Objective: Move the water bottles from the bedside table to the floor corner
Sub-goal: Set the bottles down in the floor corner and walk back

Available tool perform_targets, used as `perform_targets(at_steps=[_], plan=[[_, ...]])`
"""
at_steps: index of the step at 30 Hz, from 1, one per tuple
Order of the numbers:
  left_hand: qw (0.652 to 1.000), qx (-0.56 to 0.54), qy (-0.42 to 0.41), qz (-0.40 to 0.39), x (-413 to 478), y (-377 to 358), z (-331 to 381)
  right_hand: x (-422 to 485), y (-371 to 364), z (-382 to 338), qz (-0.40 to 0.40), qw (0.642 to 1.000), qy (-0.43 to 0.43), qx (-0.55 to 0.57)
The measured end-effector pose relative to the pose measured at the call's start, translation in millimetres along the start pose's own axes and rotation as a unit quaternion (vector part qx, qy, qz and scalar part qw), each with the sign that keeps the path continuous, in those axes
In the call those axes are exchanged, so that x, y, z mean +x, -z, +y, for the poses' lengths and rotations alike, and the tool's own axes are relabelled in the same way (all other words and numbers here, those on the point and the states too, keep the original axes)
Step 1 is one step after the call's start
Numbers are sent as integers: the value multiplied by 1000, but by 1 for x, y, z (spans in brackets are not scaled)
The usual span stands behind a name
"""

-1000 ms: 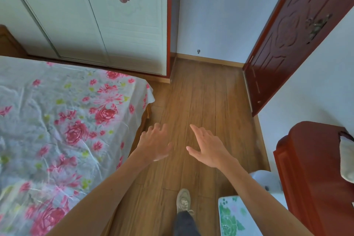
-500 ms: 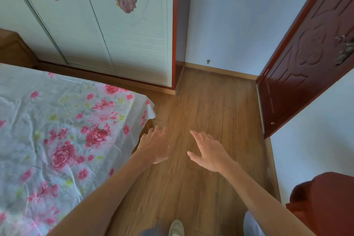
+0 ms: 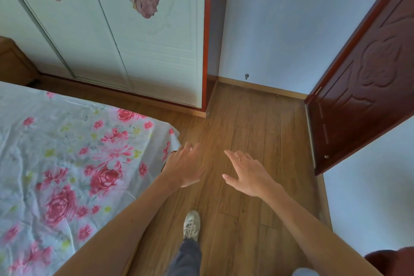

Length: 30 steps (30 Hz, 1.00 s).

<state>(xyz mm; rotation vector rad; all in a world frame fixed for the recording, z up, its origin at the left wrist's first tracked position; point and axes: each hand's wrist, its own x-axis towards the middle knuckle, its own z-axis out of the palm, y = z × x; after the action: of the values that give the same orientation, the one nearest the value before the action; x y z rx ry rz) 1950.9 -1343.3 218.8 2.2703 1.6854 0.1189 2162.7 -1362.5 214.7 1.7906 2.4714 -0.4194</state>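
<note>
Wooden floor, floor corner between wardrobe and wall; left hand, beside the corner of the bed, and right hand hover apart, fingers relaxed, holding nothing; water bottles' place cannot be told.

The bed runs off the left and bottom edges, and the left grip hides its corner. The left forearm, the right forearm and the leg are all cut by the bottom edge. The wardrobe loses its top, and the door its upper and right parts. Only a sliver of dark red furniture shows in the bottom right corner. A pale blurred shape beside it cannot be identified. A fitting on the wall is too small to tell.
</note>
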Motion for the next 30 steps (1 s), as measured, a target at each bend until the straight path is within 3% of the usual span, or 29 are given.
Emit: perform_targets(at_steps=[16, 30], plan=[[1000, -20, 0, 19, 164, 43, -107, 196, 68, 8, 7, 1000, -3, -23], [1000, 4, 27, 15, 250, 51, -146, 308, 92, 22, 0, 1000, 7, -3]])
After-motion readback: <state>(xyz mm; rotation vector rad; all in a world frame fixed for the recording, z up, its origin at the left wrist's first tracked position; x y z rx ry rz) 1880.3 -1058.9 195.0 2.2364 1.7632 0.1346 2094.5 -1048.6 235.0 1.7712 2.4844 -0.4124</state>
